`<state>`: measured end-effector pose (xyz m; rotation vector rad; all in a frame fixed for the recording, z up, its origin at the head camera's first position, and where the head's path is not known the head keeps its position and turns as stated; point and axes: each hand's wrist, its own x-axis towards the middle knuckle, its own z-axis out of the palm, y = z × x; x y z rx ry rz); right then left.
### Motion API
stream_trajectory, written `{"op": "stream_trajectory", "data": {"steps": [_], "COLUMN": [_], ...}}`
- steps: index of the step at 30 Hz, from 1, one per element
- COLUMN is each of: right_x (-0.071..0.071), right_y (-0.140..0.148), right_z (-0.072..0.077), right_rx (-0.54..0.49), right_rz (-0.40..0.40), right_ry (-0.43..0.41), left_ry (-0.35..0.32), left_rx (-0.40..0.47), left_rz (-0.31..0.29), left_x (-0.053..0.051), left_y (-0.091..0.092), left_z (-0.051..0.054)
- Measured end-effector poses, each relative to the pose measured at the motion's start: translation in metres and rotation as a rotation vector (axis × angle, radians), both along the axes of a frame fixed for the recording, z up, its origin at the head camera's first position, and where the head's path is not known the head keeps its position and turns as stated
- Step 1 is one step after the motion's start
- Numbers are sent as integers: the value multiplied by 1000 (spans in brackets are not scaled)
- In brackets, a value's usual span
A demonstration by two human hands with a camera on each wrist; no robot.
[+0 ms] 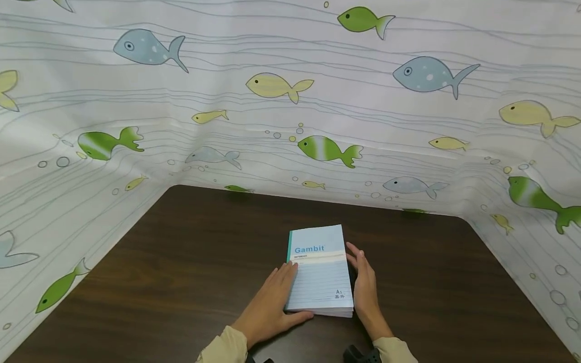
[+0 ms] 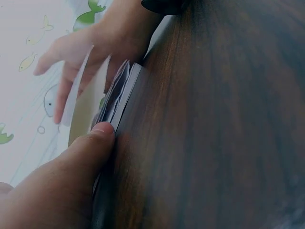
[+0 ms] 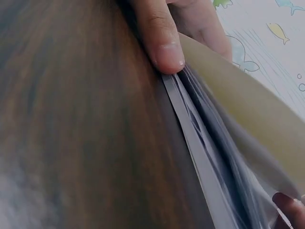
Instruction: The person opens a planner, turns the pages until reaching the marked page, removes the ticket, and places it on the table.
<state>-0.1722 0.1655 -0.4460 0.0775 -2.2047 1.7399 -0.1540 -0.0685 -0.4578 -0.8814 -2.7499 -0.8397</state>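
A light blue notebook (image 1: 320, 280) with "Gambit" on its cover and a green spine lies on the dark table. My left hand (image 1: 269, 307) holds its lower left corner, fingers along the spine side and thumb at the bottom edge. In the left wrist view that thumb (image 2: 90, 150) presses the page edges, and loose leaves (image 2: 88, 112) stand fanned apart. My right hand (image 1: 365, 287) is beside the right edge, fingers extended. In the right wrist view the pages (image 3: 205, 129) gape beneath a raised yellowish sheet (image 3: 248, 105); a right fingertip (image 3: 289, 207) shows at the corner.
Dark wood tabletop (image 1: 181, 267) spreads around the notebook. A white curtain-like sheet (image 1: 218, 80) printed with fish encloses the back and both sides. Black bands sit at both wrists, below beige sleeves (image 1: 227, 345).
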Motion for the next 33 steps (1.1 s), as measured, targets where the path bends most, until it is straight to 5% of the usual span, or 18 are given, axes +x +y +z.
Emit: {"op": "stream_trajectory", "data": {"steps": [7,14,22,33], "right_x": [-2,-3,-2,-4], "right_y": [1,2,-2,-1], "right_z": [0,0,1,-2], "right_rx": [-58,-114,-23,8], "right_rz": [-7,-8,-55,-76], "right_ry": [61,-3,-115,-91], "left_ry": [-21,-49,-74,5], "left_rx": [24,78,298,397], "left_rz": [5,-1,126,196], "left_x": [-1,0,1,-2], "left_y": [1,-2,-2,-1], "left_z": [0,4,6,6]}}
